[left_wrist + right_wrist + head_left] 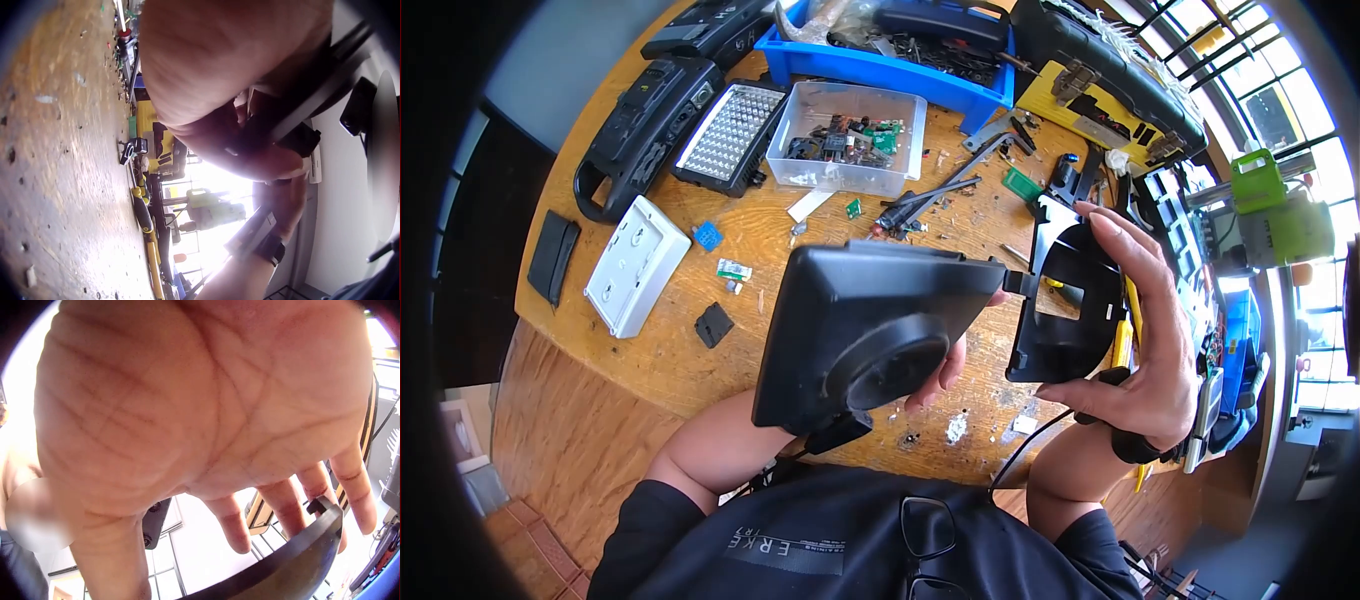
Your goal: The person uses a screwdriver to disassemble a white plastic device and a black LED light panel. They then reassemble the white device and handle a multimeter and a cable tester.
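A squarish black plastic housing [870, 330] with a round raised part on its face is held up over the bench. My left hand [947, 378] grips it from behind, so most of that hand is hidden in the head view. To its right, my right hand [1155, 375] holds a thin black plastic frame [1055, 345] with a square cutout, thumb at the lower edge and fingers at the upper. A small tab of the frame meets the housing's right corner. In the right wrist view the frame's curved edge [275, 565] shows below the fingers.
On the wooden bench [940, 225] stand a clear bin [845, 180] of circuit boards, a blue tray [880, 72], an LED lamp [730, 135] and a white plastic box [638, 265]. A black-and-yellow case [1090, 105] stands behind. Yellow-handled tools [147, 219] lie to the right.
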`<state>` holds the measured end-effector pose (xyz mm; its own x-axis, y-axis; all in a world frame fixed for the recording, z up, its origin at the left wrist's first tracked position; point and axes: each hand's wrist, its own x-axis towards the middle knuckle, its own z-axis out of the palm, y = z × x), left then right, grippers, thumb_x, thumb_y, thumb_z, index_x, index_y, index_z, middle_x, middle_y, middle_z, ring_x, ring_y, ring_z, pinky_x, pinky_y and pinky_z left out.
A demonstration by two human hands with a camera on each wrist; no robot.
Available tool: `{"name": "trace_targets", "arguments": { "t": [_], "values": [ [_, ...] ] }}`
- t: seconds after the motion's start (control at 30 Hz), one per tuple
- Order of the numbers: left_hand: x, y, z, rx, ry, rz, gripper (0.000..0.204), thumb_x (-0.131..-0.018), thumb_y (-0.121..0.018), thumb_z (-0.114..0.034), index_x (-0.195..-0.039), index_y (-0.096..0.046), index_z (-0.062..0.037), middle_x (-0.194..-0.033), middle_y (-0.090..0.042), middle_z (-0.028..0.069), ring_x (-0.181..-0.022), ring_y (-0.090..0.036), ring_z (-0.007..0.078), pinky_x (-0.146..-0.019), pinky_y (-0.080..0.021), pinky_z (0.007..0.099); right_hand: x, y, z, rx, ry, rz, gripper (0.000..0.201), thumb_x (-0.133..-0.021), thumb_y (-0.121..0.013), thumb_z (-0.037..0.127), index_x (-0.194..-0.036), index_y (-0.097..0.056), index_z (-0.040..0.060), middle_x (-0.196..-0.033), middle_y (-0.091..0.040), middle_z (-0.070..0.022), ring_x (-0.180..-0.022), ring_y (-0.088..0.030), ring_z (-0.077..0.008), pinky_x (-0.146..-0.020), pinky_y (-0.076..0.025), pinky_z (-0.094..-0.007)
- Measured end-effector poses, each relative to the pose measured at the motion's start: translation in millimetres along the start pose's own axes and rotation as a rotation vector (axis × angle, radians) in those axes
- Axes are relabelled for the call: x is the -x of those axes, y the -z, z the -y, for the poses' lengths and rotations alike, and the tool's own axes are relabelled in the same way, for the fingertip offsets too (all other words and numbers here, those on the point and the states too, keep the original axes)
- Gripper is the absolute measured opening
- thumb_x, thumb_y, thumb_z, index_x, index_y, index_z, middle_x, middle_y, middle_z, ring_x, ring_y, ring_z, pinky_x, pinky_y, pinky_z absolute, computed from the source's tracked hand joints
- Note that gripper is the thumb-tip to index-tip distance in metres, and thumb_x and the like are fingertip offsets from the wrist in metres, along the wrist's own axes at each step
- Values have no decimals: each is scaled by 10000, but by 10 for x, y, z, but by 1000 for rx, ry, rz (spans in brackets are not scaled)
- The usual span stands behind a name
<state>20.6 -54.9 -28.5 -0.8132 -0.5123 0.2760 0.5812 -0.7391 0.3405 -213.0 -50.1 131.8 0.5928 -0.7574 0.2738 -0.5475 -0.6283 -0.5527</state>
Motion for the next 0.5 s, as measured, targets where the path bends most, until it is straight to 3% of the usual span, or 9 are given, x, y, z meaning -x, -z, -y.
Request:
{"name": "trace_targets", "arguments": {
  "t": [0.03, 0.07, 0.2, 0.27, 0.3, 0.37, 0.4, 0.43, 0.5],
  "values": [
    [3, 19, -1, -76, 16, -4, 850, -894, -524, -534, -1447, -246, 49, -921, -608, 217, -647, -626, 236, -555, -516, 300, 1, 15, 7, 1, -2, -1, 1098, -487, -931, 255, -1387, -371, -28, -1378, -425, -262, -1295, -421, -357, -1069, -320, -425],
    [10, -81, 22, -49, -19, -118, 732, -935, -514, -441, -1438, -285, 38, -877, -610, 178, -639, -618, 198, -535, -502, 277, 2, 29, 14, 18, 9, 10, 1089, -498, -927, 263, -1387, -371, -28, -1379, -424, -264, -1295, -423, -358, -1067, -322, -426],
    [14, -72, -33, -114, -20, -45, 636, -952, -527, -337, -1434, -310, 17, -833, -606, 145, -622, -603, 153, -519, -485, 251, 22, 59, 29, 67, 20, 25, 1060, -535, -913, 294, -1387, -372, -29, -1378, -421, -273, -1290, -428, -363, -1060, -331, -429],
    [47, -177, -82, -95, 20, -264, 563, -947, -558, -273, -1398, -374, 9, -813, -603, 95, -596, -573, 97, -492, -462, 228, 31, 75, 25, 78, 23, 19, 1061, -536, -913, 295, -1386, -370, -33, -1379, -421, -275, -1293, -425, -358, -1062, -327, -428],
    [38, -151, -88, -94, 21, -263, 563, -947, -558, -273, -1398, -374, 9, -813, -603, 95, -596, -573, 97, -492, -462, 228, 37, 82, 21, 87, 28, 14, 1062, -536, -913, 297, -1385, -369, -38, -1379, -420, -276, -1296, -422, -353, -1064, -324, -427],
    [14, -82, -110, -255, -113, -204, 453, -946, -574, -242, -1329, -469, -25, -836, -612, 39, -636, -562, 51, -552, -472, 212, 72, 88, 29, 63, 1, -6, 1067, -532, -914, 298, -1383, -368, -42, -1382, -418, -276, -1306, -413, -351, -1073, -307, -427],
    [19, -203, -125, -499, -116, -492, 289, -980, -531, -239, -1200, -552, -54, -854, -615, -15, -722, -563, 19, -637, -471, 194, 93, 94, 32, 39, -25, -26, 1072, -527, -915, 299, -1381, -367, -46, -1385, -416, -277, -1316, -404, -348, -1083, -291, -426],
    [22, -180, -88, -498, -116, -491, 289, -980, -531, -239, -1200, -552, -54, -854, -615, -15, -722, -563, 19, -637, -471, 194, 116, 105, 21, 39, -26, -25, 1072, -527, -915, 299, -1381, -367, -46, -1385, -416, -277, -1316, -404, -348, -1083, -291, -426],
    [-63, -208, -50, -334, -287, -521, 218, -1012, -474, -231, -1117, -568, -64, -896, -614, -31, -776, -548, 10, -700, -455, 189, 172, 130, -6, 38, -11, -98, 1104, -507, -919, 310, -1386, -355, -50, -1402, -405, -272, -1336, -383, -348, -1098, -258, -418]
  ]
}}
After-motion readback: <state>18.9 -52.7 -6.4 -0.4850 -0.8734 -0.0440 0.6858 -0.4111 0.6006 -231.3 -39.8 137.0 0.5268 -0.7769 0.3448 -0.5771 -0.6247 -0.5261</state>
